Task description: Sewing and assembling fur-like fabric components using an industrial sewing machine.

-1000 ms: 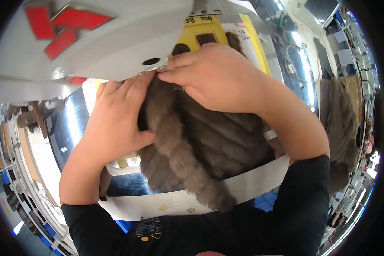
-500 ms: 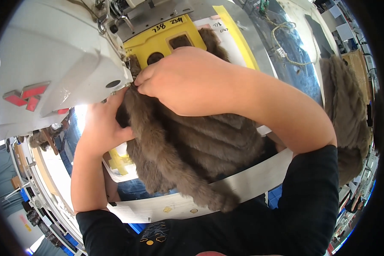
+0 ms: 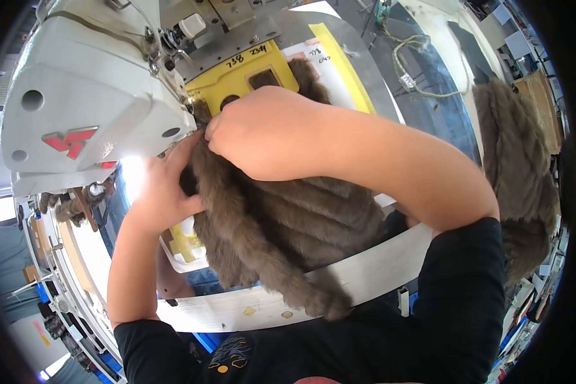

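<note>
A brown fur piece [image 3: 288,217] with ridged rows lies before me, a long loose fur strip [image 3: 249,243] hanging over it toward the table's front edge. My right hand [image 3: 269,137] is closed on the fur's upper edge, its fingertips pinched beside the sewing machine's head. Under that head reaches my left hand [image 3: 163,195], fingers stretched along the fur's left edge, thumb spread apart against it. The machine head partly hides its fingertips. Behind my right hand is a yellow template plate [image 3: 217,73] with cut-outs, brown fur showing through them.
The pale sewing machine [image 3: 102,115] with a red emblem fills the upper left. More brown fur [image 3: 518,166] lies at the far right. A cord [image 3: 400,61] rests on the blue-covered surface. The white table edge [image 3: 217,313] runs in front of my body.
The whole view has shifted slightly, with the machine appearing a little further right and lower. Both hands keep almost the same place at the fur's edge.
</note>
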The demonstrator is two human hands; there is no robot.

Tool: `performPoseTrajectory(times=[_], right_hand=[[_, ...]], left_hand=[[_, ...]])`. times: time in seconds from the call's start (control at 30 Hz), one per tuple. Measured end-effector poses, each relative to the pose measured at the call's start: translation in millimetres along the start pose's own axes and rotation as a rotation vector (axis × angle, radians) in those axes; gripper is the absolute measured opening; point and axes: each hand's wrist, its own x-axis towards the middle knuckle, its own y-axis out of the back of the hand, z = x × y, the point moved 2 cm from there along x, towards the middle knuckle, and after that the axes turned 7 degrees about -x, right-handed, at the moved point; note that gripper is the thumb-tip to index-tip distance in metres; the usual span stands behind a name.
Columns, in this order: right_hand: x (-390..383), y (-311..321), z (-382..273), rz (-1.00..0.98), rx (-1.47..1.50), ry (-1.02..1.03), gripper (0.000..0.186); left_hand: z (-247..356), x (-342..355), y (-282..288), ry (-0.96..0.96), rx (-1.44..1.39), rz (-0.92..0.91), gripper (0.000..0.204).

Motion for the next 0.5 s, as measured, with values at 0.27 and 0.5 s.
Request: performPoseTrajectory(times=[0.27,0.5], right_hand=[[-5,5,-7,0.001,0.038,0.015,0.017],[-9,10,-12,-0.061,0.045,0.018,0.015]], left_hand=[[8,-6,1,-0.063,0.169,0.024,0.088],[17,-11,0,-0.139,0.201,0.037,0.091]])
